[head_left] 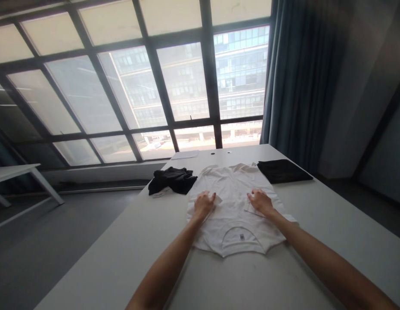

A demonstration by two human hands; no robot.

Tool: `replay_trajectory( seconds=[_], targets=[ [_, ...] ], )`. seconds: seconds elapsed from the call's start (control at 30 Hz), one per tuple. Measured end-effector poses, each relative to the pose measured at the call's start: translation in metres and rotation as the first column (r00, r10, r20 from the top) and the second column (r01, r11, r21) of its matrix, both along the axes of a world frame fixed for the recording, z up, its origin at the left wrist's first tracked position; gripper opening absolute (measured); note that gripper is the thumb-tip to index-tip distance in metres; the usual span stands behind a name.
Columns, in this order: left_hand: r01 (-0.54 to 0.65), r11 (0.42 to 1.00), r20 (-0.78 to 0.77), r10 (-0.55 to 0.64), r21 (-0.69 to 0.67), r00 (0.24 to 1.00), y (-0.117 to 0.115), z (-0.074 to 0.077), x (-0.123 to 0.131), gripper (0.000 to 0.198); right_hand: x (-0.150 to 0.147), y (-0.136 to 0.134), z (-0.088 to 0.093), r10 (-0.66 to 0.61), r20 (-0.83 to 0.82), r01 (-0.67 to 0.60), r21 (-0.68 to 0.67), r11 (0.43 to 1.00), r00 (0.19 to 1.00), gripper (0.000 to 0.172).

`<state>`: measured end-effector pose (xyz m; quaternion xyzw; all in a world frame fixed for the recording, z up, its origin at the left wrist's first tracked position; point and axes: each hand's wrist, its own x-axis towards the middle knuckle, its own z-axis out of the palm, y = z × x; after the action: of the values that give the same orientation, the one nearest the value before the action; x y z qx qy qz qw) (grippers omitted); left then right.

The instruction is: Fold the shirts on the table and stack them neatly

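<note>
A white T-shirt [234, 193] lies spread on the white table in front of me, its round neckline and small label facing me. Its short sleeves appear folded inward onto the body. My left hand [204, 203] rests on the shirt's left part, beside a sleeve edge, thumb apart from the slightly bent fingers. On the right part lies my right hand [261, 201], touching the cloth by the other sleeve, its thumb and bent fingers also apart. Wrinkles run across the shirt's far end. The undersides of both hands are hidden.
A crumpled black garment [173, 180] with a bit of white under it lies left of the shirt. Folded black cloth [283, 171] lies at the right. The table [329, 224] reaches toward windows and a blue curtain [299, 86]. Another table [15, 172] stands far left.
</note>
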<state>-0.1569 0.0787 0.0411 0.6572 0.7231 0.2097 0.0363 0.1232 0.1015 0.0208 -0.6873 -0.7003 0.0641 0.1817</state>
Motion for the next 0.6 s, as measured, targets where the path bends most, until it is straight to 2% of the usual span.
replay_trajectory(
  seconds=[0.1, 0.17, 0.23, 0.33, 0.4, 0.47, 0.53, 0.6],
  targets=[
    [-0.114, 0.993, 0.016, 0.115, -0.039, 0.993, 0.023, -0.006, 0.006, 0.053, -0.015, 0.017, 0.005, -0.113, -0.004, 0.112, -0.127, 0.986, 0.994, 0.050],
    [-0.141, 0.988, 0.025, 0.143, -0.070, 0.989, 0.029, -0.012, 0.008, 0.054, -0.019, 0.024, 0.007, -0.125, -0.012, 0.121, -0.166, 0.979, 0.992, 0.041],
    [-0.126, 0.988, 0.049, 0.131, -0.086, 0.990, 0.031, -0.019, 0.006, 0.044, -0.019, 0.029, 0.007, -0.123, -0.040, 0.114, -0.186, 0.976, 0.992, 0.029],
    [-0.080, 0.996, 0.147, 0.085, -0.044, 0.985, 0.029, -0.024, -0.008, 0.019, -0.009, 0.034, 0.007, -0.119, -0.128, 0.092, -0.197, 0.976, 0.985, 0.019],
    [-0.082, 0.996, 0.254, 0.072, 0.027, 0.965, 0.026, -0.020, -0.029, 0.017, 0.006, 0.036, 0.010, -0.116, -0.215, 0.075, -0.188, 0.979, 0.970, 0.015],
    [-0.133, 0.985, 0.369, 0.084, 0.110, 0.926, 0.021, -0.012, -0.059, 0.028, 0.028, 0.037, 0.016, -0.126, -0.315, 0.070, -0.181, 0.981, 0.941, 0.019],
    [-0.204, 0.965, 0.472, 0.104, 0.166, 0.876, 0.013, -0.003, -0.096, 0.036, 0.059, 0.036, 0.025, -0.153, -0.411, 0.084, -0.183, 0.980, 0.899, 0.026],
    [-0.263, 0.943, 0.549, 0.114, 0.202, 0.828, 0.001, 0.005, -0.136, 0.033, 0.101, 0.035, 0.031, -0.179, -0.496, 0.094, -0.191, 0.977, 0.849, 0.026]
  ],
)
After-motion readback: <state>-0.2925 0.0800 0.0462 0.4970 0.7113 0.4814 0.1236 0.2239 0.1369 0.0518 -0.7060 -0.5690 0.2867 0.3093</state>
